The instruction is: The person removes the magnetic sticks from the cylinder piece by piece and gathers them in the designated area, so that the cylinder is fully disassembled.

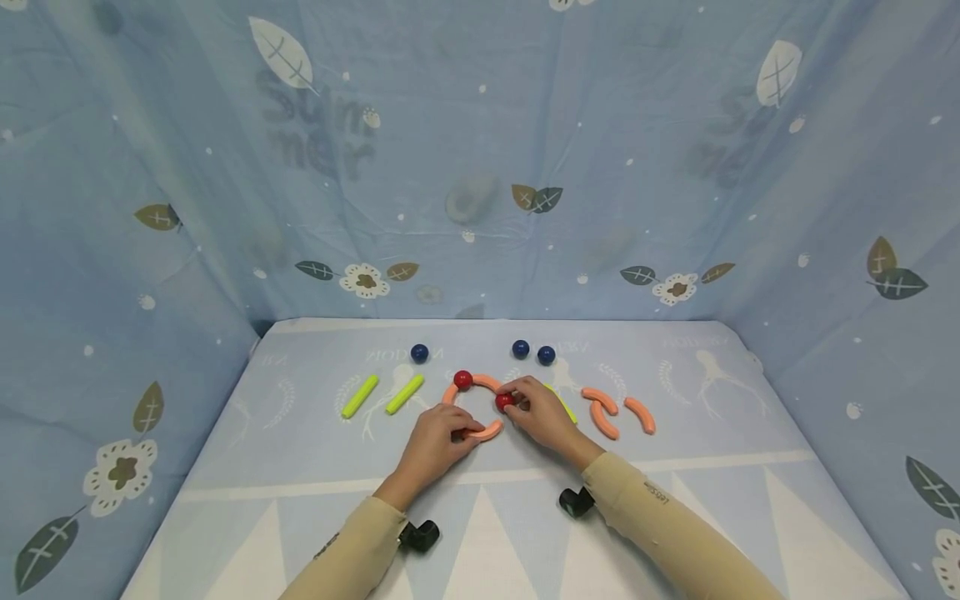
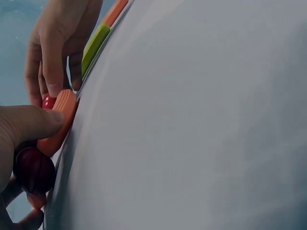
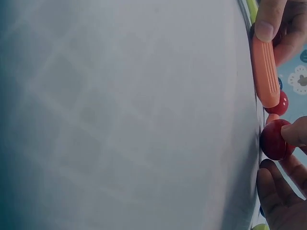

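My left hand (image 1: 433, 437) pinches a curved orange rod (image 1: 491, 431) at the near side of a ring of rods and red balls. A dark red ball (image 2: 34, 170) sits by the rod's other end in the left wrist view, under that hand. Across from it, my right hand (image 1: 543, 417) holds a red ball (image 3: 277, 140) between thumb and fingers, close to the rod's free end. Another red ball (image 1: 462, 380) lies at the far side of the ring, between a left orange rod (image 1: 450, 394) and a far orange rod (image 1: 487, 382).
Two straight green rods (image 1: 382, 400) lie to the left, and a green rod (image 1: 551, 390) is partly hidden behind the right hand. Several loose curved orange rods (image 1: 603, 419) are on the right. Blue balls (image 1: 521, 349) sit farther back, before a blue fabric wall (image 1: 465, 250).
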A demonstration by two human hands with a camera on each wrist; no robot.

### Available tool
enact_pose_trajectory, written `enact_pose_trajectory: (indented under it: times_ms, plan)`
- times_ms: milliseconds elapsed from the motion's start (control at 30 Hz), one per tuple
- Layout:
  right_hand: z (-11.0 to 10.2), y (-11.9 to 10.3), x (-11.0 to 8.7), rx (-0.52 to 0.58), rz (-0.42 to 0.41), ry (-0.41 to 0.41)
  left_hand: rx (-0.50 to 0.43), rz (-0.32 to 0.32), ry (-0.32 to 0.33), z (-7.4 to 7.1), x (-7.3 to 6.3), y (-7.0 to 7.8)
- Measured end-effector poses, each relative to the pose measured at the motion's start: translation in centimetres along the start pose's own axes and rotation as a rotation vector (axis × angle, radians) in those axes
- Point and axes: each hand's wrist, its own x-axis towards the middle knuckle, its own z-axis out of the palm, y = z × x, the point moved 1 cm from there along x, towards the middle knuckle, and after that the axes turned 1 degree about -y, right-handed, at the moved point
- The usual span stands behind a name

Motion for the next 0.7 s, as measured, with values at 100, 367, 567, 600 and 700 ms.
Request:
enact_pose_trajectory:
  times_ms: [100,367,567,600,700]
  plan:
    - [-0.04,-0.04,-0.05,0.004,-0.001,0.007,0.0,-0.009,0.012,0.07,-0.11,0.34]
    - [-0.09,-0.13,-0.19,0.003,0.019,0.0,-0.003,-0.06,-0.007,0.11,-0.22,0.79]
    - [-0.23,-0.13,-0.42,0.006,0.004,-0.007,-0.012,-0.081,-0.01,0.09,-0.23,0.75]
    - [-0.26,-0.11,-0.48,0.005,-0.002,-0.005,-0.016,-0.08,-0.008,0.06,-0.23,0.72]
    - [-0.33,-0.04,-0.72,0.006,-0.024,0.003,-0.033,-0.077,-0.001,-0.08,-0.25,0.56]
